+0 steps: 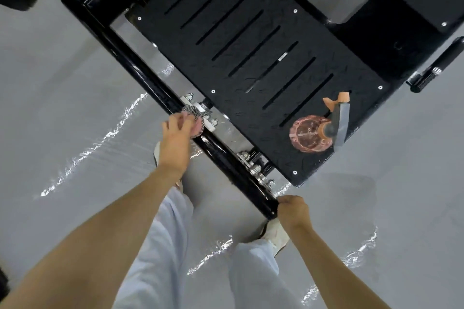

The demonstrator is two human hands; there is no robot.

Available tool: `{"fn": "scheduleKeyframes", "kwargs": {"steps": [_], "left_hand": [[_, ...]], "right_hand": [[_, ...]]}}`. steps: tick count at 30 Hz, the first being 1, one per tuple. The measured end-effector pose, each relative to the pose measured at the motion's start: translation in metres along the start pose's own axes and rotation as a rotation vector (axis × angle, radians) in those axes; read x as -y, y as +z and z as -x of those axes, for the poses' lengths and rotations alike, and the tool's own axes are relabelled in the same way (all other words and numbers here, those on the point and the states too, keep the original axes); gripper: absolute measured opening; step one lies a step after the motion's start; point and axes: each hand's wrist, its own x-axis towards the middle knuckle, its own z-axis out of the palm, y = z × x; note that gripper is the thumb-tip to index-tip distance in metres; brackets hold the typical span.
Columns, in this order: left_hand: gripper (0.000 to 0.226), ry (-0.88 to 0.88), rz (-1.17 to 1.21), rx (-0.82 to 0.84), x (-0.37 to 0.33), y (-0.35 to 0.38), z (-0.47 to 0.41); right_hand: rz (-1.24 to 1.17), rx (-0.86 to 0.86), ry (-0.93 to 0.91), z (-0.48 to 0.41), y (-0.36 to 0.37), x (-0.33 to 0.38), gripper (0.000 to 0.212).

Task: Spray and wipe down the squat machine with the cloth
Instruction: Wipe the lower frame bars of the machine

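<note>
The squat machine (pixel 391 32) is heavy, rigid steel and should not shift under rubbing; its glossy front bar (pixel 120 52) looks slick. The spray bottle (pixel 311 133) stands at the footplate's (pixel 226 45) near corner, apart from both hands. The soft, light cloth (pixel 197 119) is bunched in the left grip (pixel 175 138), pressed on the bar mid-length. The right grip (pixel 292 209) clasps the bar's near end.

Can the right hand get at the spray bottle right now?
Probably yes. The right hand holds the end of the bar; the bottle stands uncovered on the footplate beyond, nothing between. It must release the bar first.
</note>
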Motion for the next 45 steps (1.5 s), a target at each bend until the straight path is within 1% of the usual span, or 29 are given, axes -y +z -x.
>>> {"fn": "scheduleKeyframes", "kwargs": {"steps": [1,3,5,7,9,11,14,15,17,19,21,23,26,28,31,33,35,38,40,43,44,45], "left_hand": [[0.074,-0.074,0.035,-0.041,-0.006,0.001,-0.004],[0.070,-0.260,0.151,-0.112,-0.024,0.012,0.000],[0.066,-0.460,0.306,-0.188,-0.051,0.027,0.019],[0.064,-0.594,0.421,-0.233,-0.083,0.043,0.050],[0.063,-0.629,0.586,-0.190,-0.114,0.062,0.089],[0.058,-0.633,0.766,-0.071,-0.139,0.081,0.134],[0.058,-0.612,0.954,0.054,-0.147,0.102,0.166],[0.056,-0.609,0.992,0.060,-0.142,0.106,0.161],[0.047,-0.635,1.098,-0.016,-0.125,0.103,0.135],[0.045,-0.643,1.091,-0.132,-0.099,0.094,0.099],[0.060,-0.633,1.043,-0.172,-0.066,0.085,0.057],[0.076,-0.700,1.018,-0.133,-0.034,0.079,0.017],[0.080,-0.774,0.974,-0.065,-0.010,0.079,-0.006],[0.079,-0.772,0.959,-0.019,-0.028,0.081,0.006],[0.064,-0.734,0.968,-0.001,-0.070,0.087,0.057],[0.058,-0.706,0.938,0.104,-0.104,0.091,0.103],[0.060,-0.693,0.918,0.239,-0.138,0.087,0.147],[0.060,-0.684,0.989,0.399,-0.172,0.082,0.190],[0.054,-0.779,1.075,0.419,-0.174,0.086,0.188],[0.041,-1.050,1.302,0.377,-0.163,0.089,0.161],[0.038,-1.106,1.333,0.385,-0.156,0.091,0.154],[0.034,-1.125,1.303,0.421,-0.148,0.091,0.147]], "right_hand": [[0.010,0.025,-0.011,0.000,0.000,-0.001,0.034],[0.023,0.049,-0.034,0.000,0.000,-0.005,0.039],[-0.011,0.060,-0.025,0.000,-0.001,-0.011,0.036],[-0.017,0.055,-0.021,0.002,-0.002,-0.015,0.039],[0.052,0.042,-0.075,0.006,-0.001,-0.014,0.044],[0.101,0.014,-0.128,0.009,0.001,-0.012,0.040],[0.148,-0.026,-0.155,0.008,0.008,-0.013,0.035],[0.153,-0.048,-0.152,0.006,0.011,-0.015,0.037],[0.154,-0.096,-0.158,0.002,0.017,-0.020,0.042],[0.149,-0.142,-0.170,-0.002,0.022,-0.025,0.045],[0.147,-0.171,-0.171,-0.003,0.024,-0.027,0.046],[0.111,-0.175,-0.151,-0.002,0.023,-0.025,0.044],[0.064,-0.165,-0.117,-0.005,0.021,-0.025,0.045],[0.011,-0.165,-0.076,-0.008,0.020,-0.027,0.046],[-0.155,-0.151,0.020,-0.008,0.019,-0.029,0.046],[-0.330,-0.113,0.058,0.000,0.016,-0.030,0.049],[-0.433,-0.095,0.065,0.007,0.012,-0.033,0.055],[-0.403,-0.045,0.036,0.010,0.006,-0.041,0.062],[-0.344,-0.020,0.010,0.008,0.003,-0.045,0.063],[-0.250,0.004,-0.038,0.004,0.002,-0.047,0.064],[-0.215,0.009,-0.060,0.003,0.001,-0.047,0.065],[-0.191,0.014,-0.088,0.001,0.001,-0.047,0.066]]}}
